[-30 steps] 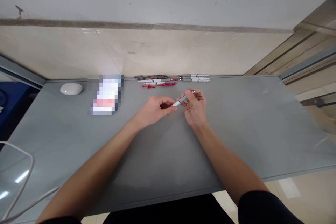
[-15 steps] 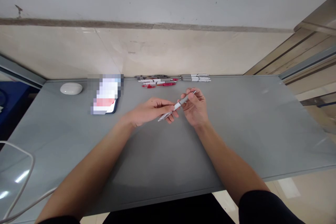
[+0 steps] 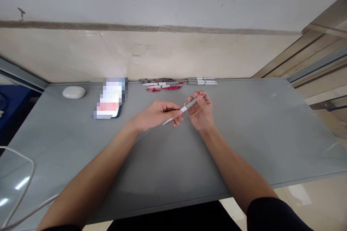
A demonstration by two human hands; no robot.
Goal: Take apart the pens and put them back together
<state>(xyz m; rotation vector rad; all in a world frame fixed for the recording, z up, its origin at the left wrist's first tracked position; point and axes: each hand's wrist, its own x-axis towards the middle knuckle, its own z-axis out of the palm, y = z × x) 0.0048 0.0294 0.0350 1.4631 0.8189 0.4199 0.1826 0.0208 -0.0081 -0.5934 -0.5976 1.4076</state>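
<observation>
A white pen with a grey grip is held at a slant above the table, its tip end up to the right. My left hand pinches the white barrel between thumb and fingers, near the clip end. At the other end, the thumb and fingers of my right hand close on the grey grip by the tip. Beyond the hands lies a loose group of red, white and dark pens. To its right several white and grey pens lie side by side.
On the left of the grey table stand a white rounded case and a phone, its screen blurred out. A white cable loops over the left front. The tiled wall rises behind the table's back edge.
Both hands keep hold of the pen in nearly the same place. The right thumb and the pen's tip end have shifted very slightly to the right.
</observation>
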